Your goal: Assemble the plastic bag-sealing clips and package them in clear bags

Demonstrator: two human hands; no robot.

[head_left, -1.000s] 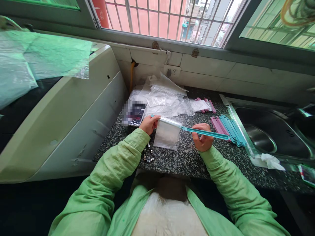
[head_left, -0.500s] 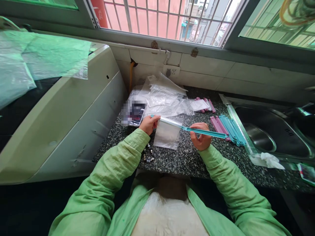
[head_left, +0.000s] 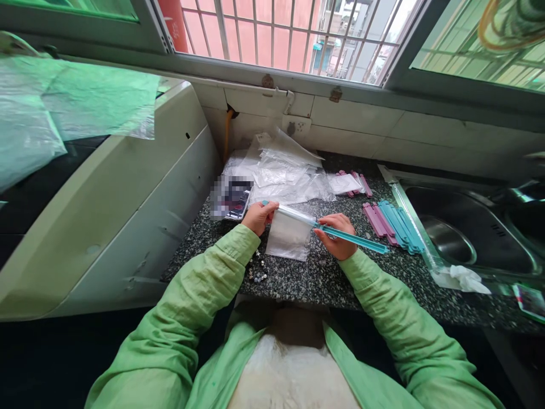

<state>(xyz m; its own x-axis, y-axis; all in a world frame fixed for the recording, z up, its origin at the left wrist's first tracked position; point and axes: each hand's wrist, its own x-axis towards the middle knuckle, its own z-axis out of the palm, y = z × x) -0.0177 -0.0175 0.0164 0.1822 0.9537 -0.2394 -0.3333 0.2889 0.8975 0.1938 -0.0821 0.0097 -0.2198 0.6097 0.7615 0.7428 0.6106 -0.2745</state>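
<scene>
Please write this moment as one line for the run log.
left hand: holds teal sealing clip end at small clear bag | right hand: grips clip | nearby: spare clips, bag pile

daylight from window (head_left: 298,34) | soft shadows | edges wide-angle warped | small blurred patch mid-frame

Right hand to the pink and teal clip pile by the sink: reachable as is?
Probably yes. The pile of clips lies on bare counter just beyond the right hand, nothing between; but that hand is gripping the teal clip.
</scene>
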